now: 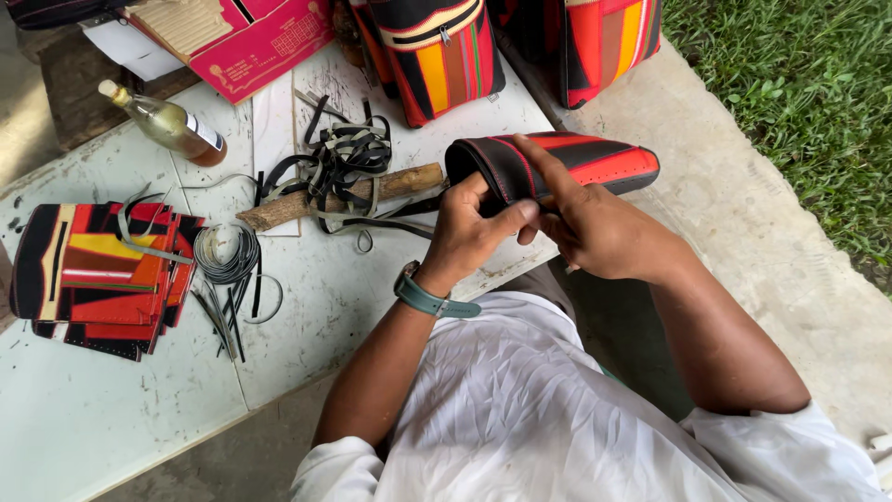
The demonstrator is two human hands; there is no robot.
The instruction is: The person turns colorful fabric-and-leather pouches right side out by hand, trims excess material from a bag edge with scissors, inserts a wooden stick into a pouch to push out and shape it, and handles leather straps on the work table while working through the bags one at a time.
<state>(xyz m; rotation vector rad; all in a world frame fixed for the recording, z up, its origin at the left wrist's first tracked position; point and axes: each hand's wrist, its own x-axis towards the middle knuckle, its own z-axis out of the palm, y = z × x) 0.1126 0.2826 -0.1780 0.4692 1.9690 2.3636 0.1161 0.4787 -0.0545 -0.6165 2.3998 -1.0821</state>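
Landmark: the wooden stick (339, 195), lying aslant on the white table (111, 418), is the thing every place below is told from
Fabric stack: a pile of red, black, yellow and orange cut pieces (98, 274), far left of the stick and a little nearer the person, flat on the table
Bottle: a glass bottle (167, 123) of pale liquid with a light cap and a white and dark label, left of the stick and farther back, lying tilted
Box: a pink-red cardboard box (237, 37) with a printed grid on one face, behind the stick at the back edge of the table, its flaps open
Strip coil: a ring of grey and black strips (228, 256), just left of the stick's thick end, with loose strips running from it toward the person
Strip tangle: black and grey strips (344, 158) heaped over the middle of the stick and hanging across it
Finished bags: two striped bags in black, red, yellow and orange (437, 56) (609, 37), behind the stick and to its right, standing upright
Left hand: the left hand (469, 228), with a green strapped watch (427, 297) at its wrist, right of the stick's thin end, fingers closed round the near end of the curved piece
Curved piece: a black and red stitched panel (557, 163), bent into a tube, right of the stick and clear of the table
Right hand: the right hand (595, 228), farthest right of the stick, forefinger stretched along the panel's black edge, the other fingers curled; it presses on the panel
Ground: concrete and grass (799, 93) well right of the stick
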